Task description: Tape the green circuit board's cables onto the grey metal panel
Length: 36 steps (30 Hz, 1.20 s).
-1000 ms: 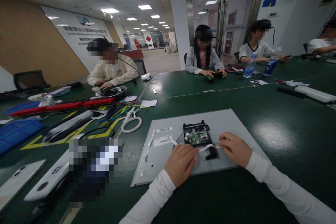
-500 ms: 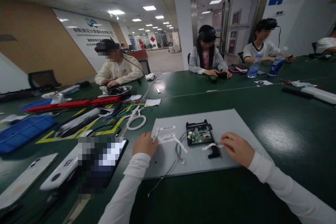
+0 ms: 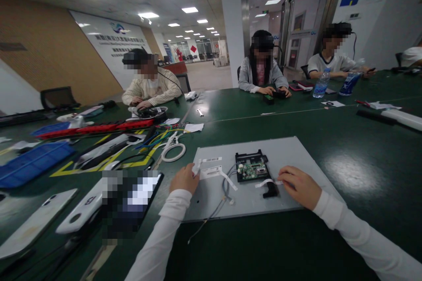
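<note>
A flat grey panel [image 3: 211,208] lies on the table before me. A green circuit board [image 3: 252,169] sits in a black bracket [image 3: 249,156] on it, with a black L-shaped piece [image 3: 271,190] at its lower corner. My right hand [image 3: 299,185] pinches the end of a white tape strip [image 3: 264,183] that crosses this piece. At the panel's left edge, my left hand [image 3: 184,179] has its fingers closed on a small white strip [image 3: 197,166]. Grey cables [image 3: 226,186] and another white strip [image 3: 230,180] lie between the hands; one cable hangs past the near edge.
To the left lie a phone with a lit screen [image 3: 141,193], a white phone [image 3: 39,219], a white device [image 3: 81,210] and a blue tray [image 3: 34,164]. A white ring-shaped cable [image 3: 174,153] is beyond my left hand. Several people sit across the table, near bottles [image 3: 321,84].
The whole view has shifted slightly to the right. Both hands keep almost the same place on the panel, and the board and strips have not visibly moved.
</note>
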### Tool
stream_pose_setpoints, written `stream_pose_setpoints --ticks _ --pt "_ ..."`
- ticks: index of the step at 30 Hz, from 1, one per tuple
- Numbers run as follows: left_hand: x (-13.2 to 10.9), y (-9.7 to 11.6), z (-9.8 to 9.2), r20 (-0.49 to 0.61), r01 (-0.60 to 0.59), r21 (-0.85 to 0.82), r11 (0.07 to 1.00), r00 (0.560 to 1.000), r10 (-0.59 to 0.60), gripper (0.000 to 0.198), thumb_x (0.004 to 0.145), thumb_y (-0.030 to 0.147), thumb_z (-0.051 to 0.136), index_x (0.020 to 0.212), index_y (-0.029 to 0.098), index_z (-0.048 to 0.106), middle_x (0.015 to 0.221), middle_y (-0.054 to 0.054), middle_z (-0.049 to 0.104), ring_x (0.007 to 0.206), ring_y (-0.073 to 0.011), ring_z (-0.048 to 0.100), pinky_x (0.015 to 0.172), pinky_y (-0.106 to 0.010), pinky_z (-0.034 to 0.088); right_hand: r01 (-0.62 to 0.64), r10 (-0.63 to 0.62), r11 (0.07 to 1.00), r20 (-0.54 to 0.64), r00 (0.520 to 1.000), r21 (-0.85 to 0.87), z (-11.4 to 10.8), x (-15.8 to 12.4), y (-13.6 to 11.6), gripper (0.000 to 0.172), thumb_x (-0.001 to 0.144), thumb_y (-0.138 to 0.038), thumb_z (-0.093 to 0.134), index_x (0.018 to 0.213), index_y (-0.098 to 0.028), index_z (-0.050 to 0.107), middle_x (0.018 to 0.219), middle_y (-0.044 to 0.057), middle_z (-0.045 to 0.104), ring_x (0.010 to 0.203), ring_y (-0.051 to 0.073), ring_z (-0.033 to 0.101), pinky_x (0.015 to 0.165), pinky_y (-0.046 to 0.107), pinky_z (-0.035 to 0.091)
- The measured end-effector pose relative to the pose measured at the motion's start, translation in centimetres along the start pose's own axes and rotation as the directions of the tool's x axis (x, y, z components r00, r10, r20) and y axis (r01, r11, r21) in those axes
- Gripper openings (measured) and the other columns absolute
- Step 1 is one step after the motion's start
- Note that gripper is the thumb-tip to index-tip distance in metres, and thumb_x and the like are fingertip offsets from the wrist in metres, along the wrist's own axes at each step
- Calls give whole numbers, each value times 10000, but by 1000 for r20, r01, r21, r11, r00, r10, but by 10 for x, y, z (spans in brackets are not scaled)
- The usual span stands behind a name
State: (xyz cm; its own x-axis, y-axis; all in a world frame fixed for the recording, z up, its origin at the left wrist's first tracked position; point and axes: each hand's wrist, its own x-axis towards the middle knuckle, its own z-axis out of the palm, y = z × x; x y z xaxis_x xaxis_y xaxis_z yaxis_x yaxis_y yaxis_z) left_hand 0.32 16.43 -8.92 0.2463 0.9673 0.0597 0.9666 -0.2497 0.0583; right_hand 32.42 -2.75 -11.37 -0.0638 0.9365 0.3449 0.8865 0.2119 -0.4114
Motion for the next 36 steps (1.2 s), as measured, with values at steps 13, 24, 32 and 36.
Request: stream_pose_setpoints --ticks 13,24,32,36 --pt "-2 3 -1 -119 -120 -142 982 987 104 388 688 132 453 1072 171 498 767 -28 568 705 -170 541 679 -266 421 1 -1 1000 -6 1000 -2 0 0 1 241 742 -86 421 853 -194 605 909 44 534 846 152 503 767 298 421" --pt "-13 30 -10 -396 -511 -321 797 837 377 351 717 89 412 1038 183 516 873 -32 504 770 -142 513 754 -288 436 -18 41 990 -156 987 140 2 13 -5 285 743 -91 416 952 -194 580 928 43 551 878 154 513 796 298 422" --pt "-35 64 -14 -413 -694 -406 594 720 558 343 760 90 415 1074 194 504 957 -51 497 889 -156 501 839 -330 415 -19 97 901 -159 982 433 14 67 -28 483 677 -177 562 1149 -206 462 1014 58 556 848 146 535 784 310 430" --pt "-40 67 -16 -404 -691 -428 583 723 560 345 767 86 406 1083 190 498 968 -56 497 836 -145 515 817 -326 430 -29 63 788 -33 997 615 24 96 -42 430 659 -212 598 1078 -190 507 900 31 599 748 113 563 716 265 447"
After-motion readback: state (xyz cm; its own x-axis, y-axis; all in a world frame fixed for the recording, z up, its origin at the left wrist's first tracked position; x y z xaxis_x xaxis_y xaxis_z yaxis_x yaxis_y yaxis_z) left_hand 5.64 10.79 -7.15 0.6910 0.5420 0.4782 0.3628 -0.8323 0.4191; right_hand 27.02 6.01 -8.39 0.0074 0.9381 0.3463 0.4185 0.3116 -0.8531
